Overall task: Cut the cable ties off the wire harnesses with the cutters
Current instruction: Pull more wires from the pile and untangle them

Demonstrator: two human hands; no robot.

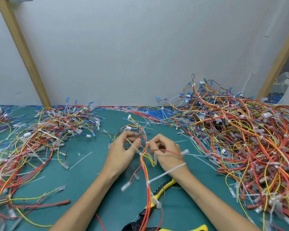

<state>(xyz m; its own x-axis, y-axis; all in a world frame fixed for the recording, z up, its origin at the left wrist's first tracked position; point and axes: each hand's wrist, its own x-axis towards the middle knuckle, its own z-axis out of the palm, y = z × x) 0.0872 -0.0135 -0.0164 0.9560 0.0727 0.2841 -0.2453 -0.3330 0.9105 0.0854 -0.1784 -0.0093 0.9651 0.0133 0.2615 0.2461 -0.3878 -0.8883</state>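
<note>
Wire harness (143,165) being held over the green mat (90,189)
Left hand (123,150) and right hand (167,154) are each pinching its red, orange and yellow wires; white cable ties (167,172) are sticking out sideways. Yellow-handled cutters (163,187) are lying at 6 o'clock, under the right forearm.

Harness wires (142,164) red, orange, yellow; cable ties (165,173) white; cutters (163,187) yellow-black handles; mat (93,189) teal; wall (140,47) grey

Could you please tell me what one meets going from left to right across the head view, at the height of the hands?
In order: smaller pile of wire harnesses → left hand → held harness → right hand → larger pile of wire harnesses.
</note>
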